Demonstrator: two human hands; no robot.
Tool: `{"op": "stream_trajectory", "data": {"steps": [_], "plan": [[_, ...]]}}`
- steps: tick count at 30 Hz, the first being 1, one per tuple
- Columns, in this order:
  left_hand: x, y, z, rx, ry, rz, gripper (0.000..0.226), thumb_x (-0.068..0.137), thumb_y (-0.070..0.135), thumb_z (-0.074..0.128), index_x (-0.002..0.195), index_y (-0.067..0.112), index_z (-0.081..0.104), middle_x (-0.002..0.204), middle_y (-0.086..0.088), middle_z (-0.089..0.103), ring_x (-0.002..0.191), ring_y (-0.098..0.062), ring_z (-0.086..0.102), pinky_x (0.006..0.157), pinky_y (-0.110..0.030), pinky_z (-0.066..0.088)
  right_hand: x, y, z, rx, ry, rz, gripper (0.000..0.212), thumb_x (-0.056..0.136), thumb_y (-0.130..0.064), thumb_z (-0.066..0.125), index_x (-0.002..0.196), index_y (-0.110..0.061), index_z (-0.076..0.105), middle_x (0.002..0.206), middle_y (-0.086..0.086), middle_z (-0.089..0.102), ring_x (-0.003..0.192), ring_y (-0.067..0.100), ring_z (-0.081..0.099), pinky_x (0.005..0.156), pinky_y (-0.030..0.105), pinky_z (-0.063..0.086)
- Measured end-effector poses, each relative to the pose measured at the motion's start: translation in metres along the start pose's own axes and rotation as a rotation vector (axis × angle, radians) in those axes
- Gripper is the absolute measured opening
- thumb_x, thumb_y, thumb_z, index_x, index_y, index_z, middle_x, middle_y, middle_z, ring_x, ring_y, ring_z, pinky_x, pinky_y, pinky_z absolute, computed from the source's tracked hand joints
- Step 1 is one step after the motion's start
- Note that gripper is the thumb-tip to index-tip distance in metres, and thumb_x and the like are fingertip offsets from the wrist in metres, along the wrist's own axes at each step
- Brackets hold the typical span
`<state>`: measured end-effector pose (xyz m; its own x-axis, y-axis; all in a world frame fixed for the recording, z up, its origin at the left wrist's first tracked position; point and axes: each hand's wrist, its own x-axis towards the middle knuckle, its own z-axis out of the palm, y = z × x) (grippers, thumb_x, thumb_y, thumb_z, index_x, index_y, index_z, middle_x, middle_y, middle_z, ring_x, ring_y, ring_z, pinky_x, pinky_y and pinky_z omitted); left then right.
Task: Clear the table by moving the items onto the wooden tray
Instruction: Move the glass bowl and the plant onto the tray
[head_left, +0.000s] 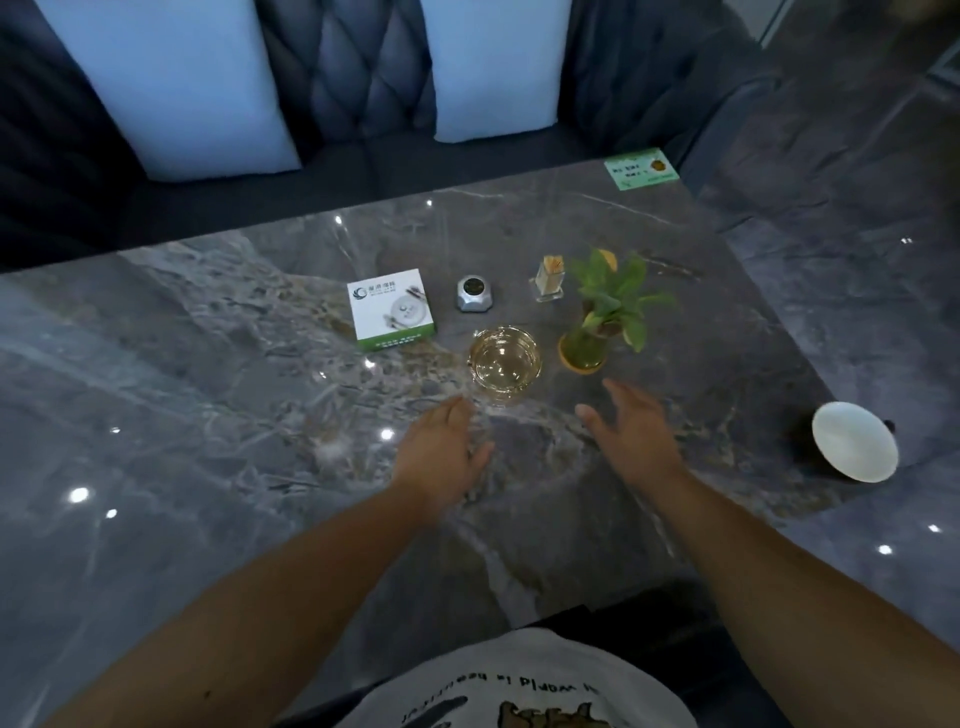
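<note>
A clear glass ashtray (505, 361) sits mid-table on the grey marble table (208, 364). Behind it stand a white and green box (390, 308), a small silver faceted gadget (474, 294), a toothpick holder (549, 279) and a green plant in a glass vase (602, 317). My left hand (441, 452) hovers open just left of and nearer than the ashtray, holding nothing. On the ashtray's right side my right hand (631, 421) is also open, fingers apart, not touching it. No wooden tray is in view.
A white bowl (854, 440) sits at the table's right edge. A green card (641, 167) lies at the far right corner. A dark quilted sofa with pale cushions (208, 88) runs behind the table. Tiled floor lies to the right.
</note>
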<state>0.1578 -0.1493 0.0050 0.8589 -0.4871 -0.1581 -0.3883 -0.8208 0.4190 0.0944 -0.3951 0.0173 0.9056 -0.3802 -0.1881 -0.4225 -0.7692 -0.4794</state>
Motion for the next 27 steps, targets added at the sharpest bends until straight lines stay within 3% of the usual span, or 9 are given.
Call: {"op": "stream_trajectory", "data": {"steps": [7, 11, 17, 21, 27], "plan": [[0.031, -0.001, 0.012, -0.053, 0.014, -0.076, 0.078, 0.089, 0.058, 0.047, 0.146, 0.013, 0.02, 0.154, -0.01, 0.026, 0.139, -0.028, 0.025, 0.11, -0.041, 0.025, 0.025, 0.006, 0.006, 0.064, -0.006, 0.024, 0.061, 0.087, -0.046, 0.062, 0.131, -0.005, 0.051, 0.126, 0.02, 0.058, 0.118, 0.036, 0.052, 0.098, 0.038, 0.04], [0.059, 0.0, 0.023, -0.118, 0.02, -0.132, 0.078, 0.084, 0.058, 0.053, 0.142, 0.012, 0.027, 0.154, -0.01, 0.025, 0.14, -0.028, 0.025, 0.113, -0.043, 0.024, 0.049, 0.011, 0.011, 0.114, 0.022, 0.073, 0.062, 0.084, -0.042, 0.066, 0.133, -0.008, 0.049, 0.126, 0.02, 0.057, 0.117, 0.036, 0.052, 0.095, 0.039, 0.042], [0.086, -0.002, 0.042, -0.086, 0.021, -0.143, 0.105, 0.077, 0.064, 0.06, 0.148, 0.019, -0.003, 0.159, -0.01, 0.007, 0.143, -0.029, 0.013, 0.111, -0.038, 0.01, 0.086, 0.027, 0.016, 0.146, -0.03, 0.123, 0.08, 0.073, -0.044, 0.077, 0.138, -0.013, 0.041, 0.132, 0.015, 0.055, 0.123, 0.035, 0.047, 0.1, 0.038, 0.04], [0.093, 0.0, 0.052, -0.042, 0.049, -0.171, 0.114, 0.07, 0.072, 0.061, 0.147, 0.02, -0.005, 0.158, -0.012, 0.008, 0.143, -0.03, 0.014, 0.112, -0.039, 0.007, 0.104, 0.03, 0.024, 0.119, 0.004, 0.127, 0.084, 0.061, -0.05, 0.082, 0.13, -0.015, 0.047, 0.129, 0.012, 0.056, 0.121, 0.034, 0.048, 0.101, 0.038, 0.038], [0.095, 0.005, 0.063, -0.068, 0.134, -0.222, 0.113, 0.07, 0.077, 0.054, 0.148, 0.016, -0.001, 0.157, -0.013, 0.015, 0.143, -0.026, 0.012, 0.111, -0.037, -0.001, 0.114, 0.034, 0.04, 0.199, 0.049, 0.165, 0.084, 0.054, -0.06, 0.079, 0.12, -0.014, 0.053, 0.119, 0.01, 0.06, 0.116, 0.033, 0.053, 0.1, 0.051, 0.041]]}}
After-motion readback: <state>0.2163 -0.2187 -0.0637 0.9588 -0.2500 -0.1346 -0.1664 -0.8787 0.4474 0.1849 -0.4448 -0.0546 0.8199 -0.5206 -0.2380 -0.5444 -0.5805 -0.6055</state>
